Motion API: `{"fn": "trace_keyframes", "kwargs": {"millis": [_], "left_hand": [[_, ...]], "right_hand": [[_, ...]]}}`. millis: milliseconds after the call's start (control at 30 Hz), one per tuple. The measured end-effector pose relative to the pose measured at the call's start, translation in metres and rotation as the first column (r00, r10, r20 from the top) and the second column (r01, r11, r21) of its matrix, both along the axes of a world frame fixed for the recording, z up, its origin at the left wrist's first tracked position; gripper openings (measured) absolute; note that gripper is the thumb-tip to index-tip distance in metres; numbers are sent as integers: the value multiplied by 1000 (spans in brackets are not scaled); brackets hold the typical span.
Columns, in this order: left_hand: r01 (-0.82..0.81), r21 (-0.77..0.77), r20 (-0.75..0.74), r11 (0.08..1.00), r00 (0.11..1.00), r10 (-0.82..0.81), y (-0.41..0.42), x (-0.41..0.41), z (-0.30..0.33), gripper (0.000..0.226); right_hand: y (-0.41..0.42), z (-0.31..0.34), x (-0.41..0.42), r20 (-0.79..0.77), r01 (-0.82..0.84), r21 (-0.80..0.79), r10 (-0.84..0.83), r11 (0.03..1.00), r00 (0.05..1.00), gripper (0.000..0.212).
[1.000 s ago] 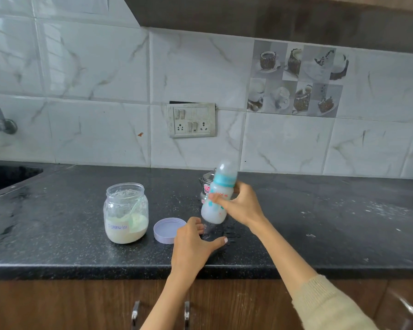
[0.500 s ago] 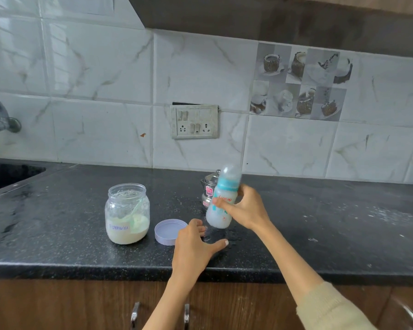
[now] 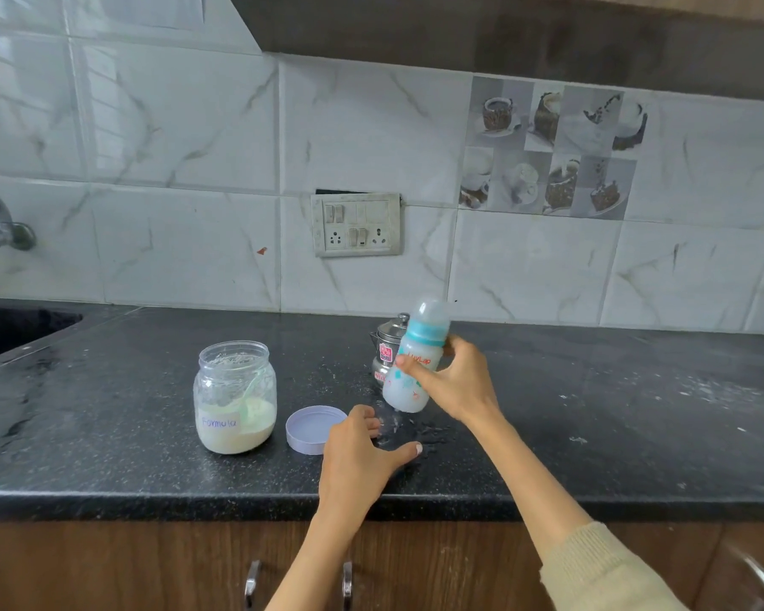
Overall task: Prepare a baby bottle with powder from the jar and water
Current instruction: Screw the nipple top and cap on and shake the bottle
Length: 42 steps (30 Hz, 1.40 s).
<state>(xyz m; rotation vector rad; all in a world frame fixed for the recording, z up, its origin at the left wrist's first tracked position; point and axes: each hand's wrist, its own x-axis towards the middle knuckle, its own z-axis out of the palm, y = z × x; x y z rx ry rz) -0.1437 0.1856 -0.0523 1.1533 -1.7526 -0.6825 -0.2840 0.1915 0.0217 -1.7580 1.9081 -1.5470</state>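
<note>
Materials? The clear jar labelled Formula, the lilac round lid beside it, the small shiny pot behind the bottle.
Clear jar: looks like transparent plastic, possibly glass; powder shows through.
Lilac lid: matte moulded plastic, probably.
Shiny pot: polished metal, likely steel; mirror-like reflections.

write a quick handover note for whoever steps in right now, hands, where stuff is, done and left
Right hand grips the capped white baby bottle with teal collar, lifted off the black speckled counter and tilted.
Left hand rests open on the counter, holding nothing.
Clear "Formula" jar of pale powder stands open, left; its lilac round lid lies beside it. A small steel pot stands behind the bottle.
Done: bottle looks filled and closed.
Left: probably finish mixing, set the bottle down, re-lid the jar.
</note>
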Motion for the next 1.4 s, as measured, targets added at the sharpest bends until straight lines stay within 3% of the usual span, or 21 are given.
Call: {"fn": "trace_keyframes", "kwargs": {"millis": [100,200,300,367,500,600,667,767,867,967,1067,1167,1267,1400], "left_hand": [[0,-2,0,1000,1000,0,0,0,0,78],[7,-2,-2,1000,1000,-7,0,0,-1,78],[2,-6,-8,1000,1000,-2,0,0,-1,78],[4,-3,-8,1000,1000,-4,0,0,-1,78],[-2,-10,-3,1000,1000,2,0,0,0,77],[-6,-12,-1,1000,1000,6,0,0,-1,77],[-6,-16,3,1000,1000,6,0,0,-1,76],[-2,-10,5,1000,1000,2,-1,0,-2,76],[-8,-23,9,1000,1000,8,0,0,-1,73],[-5,-12,4,1000,1000,5,-1,0,-1,73],[-2,-17,9,1000,1000,2,-1,0,-1,72],[4,-9,8,1000,1000,-4,-1,0,-1,74],[1,-9,12,1000,1000,-1,-1,0,-1,73],[-3,-12,9,1000,1000,3,-1,0,-1,73]], "right_hand": [[1,5,-1,-79,-42,73,47,996,996,49],[3,12,-2,39,-26,-9,26,1000,999,42],[3,13,0,-49,-86,79,90,993,995,40],[3,10,0,15,-65,25,65,998,998,36],[2,6,2,-54,-96,59,100,994,994,44],[1,8,3,-4,-97,27,98,995,995,44],[-1,8,4,-78,-117,74,123,990,989,47],[0,11,2,33,-84,2,84,996,996,44],[1,11,5,-73,-134,88,140,987,987,48],[1,9,3,27,-98,10,98,995,995,42],[0,11,3,-39,-166,88,170,982,985,46],[-1,13,1,56,-122,6,122,992,991,40],[0,17,4,-24,-155,54,156,986,987,46],[0,17,4,66,-137,-4,137,991,988,44]]}}
